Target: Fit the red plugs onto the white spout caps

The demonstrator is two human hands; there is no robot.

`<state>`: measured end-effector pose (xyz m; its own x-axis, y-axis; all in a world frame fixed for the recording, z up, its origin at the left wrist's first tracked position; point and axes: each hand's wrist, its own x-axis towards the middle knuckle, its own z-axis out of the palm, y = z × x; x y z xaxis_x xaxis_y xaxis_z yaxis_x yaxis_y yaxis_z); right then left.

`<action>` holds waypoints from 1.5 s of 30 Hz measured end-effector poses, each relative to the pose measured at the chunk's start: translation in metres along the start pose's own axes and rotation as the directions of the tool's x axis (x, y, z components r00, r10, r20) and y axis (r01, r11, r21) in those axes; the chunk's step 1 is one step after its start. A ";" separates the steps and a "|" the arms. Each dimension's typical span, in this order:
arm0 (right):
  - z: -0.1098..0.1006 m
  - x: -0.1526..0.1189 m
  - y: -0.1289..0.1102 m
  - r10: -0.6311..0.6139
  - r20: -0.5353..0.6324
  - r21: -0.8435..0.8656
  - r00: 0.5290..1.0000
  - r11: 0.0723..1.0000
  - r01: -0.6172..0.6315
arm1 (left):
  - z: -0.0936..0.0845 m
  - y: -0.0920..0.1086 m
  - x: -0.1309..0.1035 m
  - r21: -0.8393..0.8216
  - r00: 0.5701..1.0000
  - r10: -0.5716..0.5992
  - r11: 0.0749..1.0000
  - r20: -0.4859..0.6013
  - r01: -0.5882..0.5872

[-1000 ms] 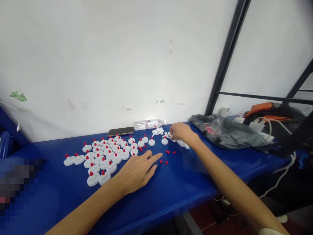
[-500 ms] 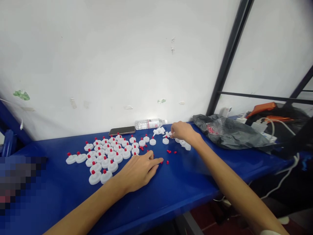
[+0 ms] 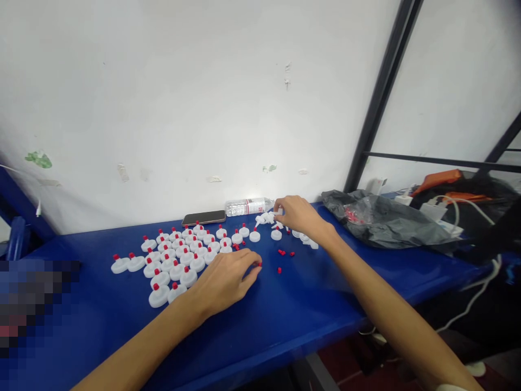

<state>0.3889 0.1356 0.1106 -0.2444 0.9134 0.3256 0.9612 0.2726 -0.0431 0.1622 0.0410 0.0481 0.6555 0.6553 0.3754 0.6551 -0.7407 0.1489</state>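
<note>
My left hand [image 3: 230,277] is closed in a pinch on a small red cap [image 3: 260,264] just above the blue tabletop. At the back, my right hand [image 3: 299,214] pinches a white plastic lid [image 3: 278,212], partly covered by the fingers, over a loose pile of white nozzle pieces [image 3: 265,218]. Left of my left hand stand many round white lids [image 3: 177,271] with red tips, grouped closely. One white lid with a red tip [image 3: 276,234] sits alone below my right hand. Loose red caps [image 3: 281,252] lie between my hands, and more white lids [image 3: 306,239] lie under my right wrist.
A phone [image 3: 203,218] and a clear plastic bottle [image 3: 249,206] lie along the wall. A dark plastic bag [image 3: 378,220] rests at the right, beside chargers and white cables [image 3: 433,209]. A black metal post [image 3: 378,98] rises behind it.
My left hand has drawn back slightly and picked up a red cap from the table. My right hand has moved slightly left and up over the white pieces.
</note>
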 end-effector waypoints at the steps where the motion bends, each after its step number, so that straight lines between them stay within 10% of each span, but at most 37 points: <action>1: 0.000 0.000 -0.002 -0.036 -0.008 0.032 0.999 0.999 0.036 | -0.001 -0.002 0.000 -0.039 0.999 -0.017 0.999 -0.037 0.015; 14: -0.004 -0.013 -0.032 -0.597 -0.089 0.658 0.798 0.566 0.497 | -0.015 -0.028 0.002 -0.004 0.938 -0.197 0.979 -0.285 0.204; 45: -0.009 -0.021 -0.045 -0.505 -0.154 0.702 0.849 0.549 0.454 | -0.015 -0.033 0.000 0.104 0.919 -0.186 0.966 -0.349 0.235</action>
<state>0.3519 0.1018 0.1139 -0.6731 0.5916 0.4437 0.3268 0.7762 -0.5391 0.1353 0.0632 0.0573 0.3496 0.6879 0.6361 0.8262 -0.5465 0.1368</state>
